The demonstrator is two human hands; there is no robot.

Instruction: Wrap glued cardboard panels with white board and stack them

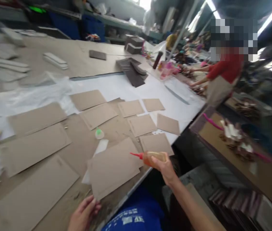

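Note:
My right hand (166,166) is wrapped round an amber glue bottle (151,158) with a red nozzle, held sideways over the table's near edge with the tip pointing left. Just left of the nozzle lies a brown cardboard sheet (113,166). My left hand (84,214) rests at the near edge of the table, its fingers loosely curled against the corner of that sheet, holding nothing that I can see. A small white bottle with a green cap (99,133) stands on the table beyond the sheet.
Several brown cardboard pieces (142,125) lie spread over the white table (116,86). Dark grey stacks (133,72) sit farther back. A person in a red top (225,72) works at the table's far right end. A lower bench (237,144) with scraps stands to the right.

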